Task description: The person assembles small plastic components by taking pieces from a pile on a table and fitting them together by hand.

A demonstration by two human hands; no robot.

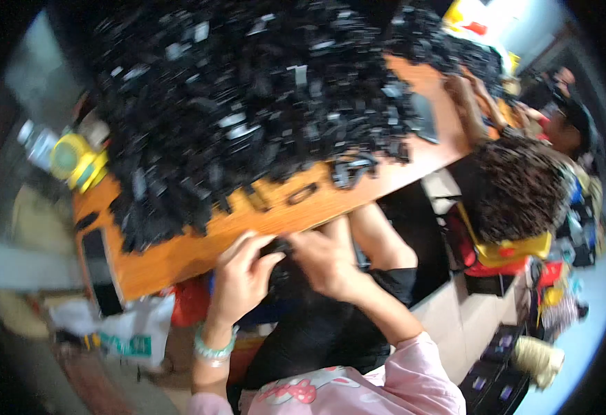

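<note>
At the table's near edge, a small black part [276, 246] is pinched between my two hands; blur hides its exact kind. My left hand [242, 278], with beaded bracelets at the wrist, grips it between thumb and fingers. From the right, my right hand [322, 261] closes on the same part, its fingertips partly hidden. A large heap of black plastic-looking pieces [248, 97] covers much of the orange wooden table [171, 259] beyond my hands. Nearest them, a flat black ring-shaped piece [301, 194] and a few loose grey-black pieces [353, 170] lie along the front.
At the left end stand a yellow fan [80, 160] and a clear bottle [37, 142]. A phone-like black slab [100, 266] lies on the table's left edge. To the right, a curly-haired person [514, 190] works at the same table. Black crates [500, 370] sit lower right.
</note>
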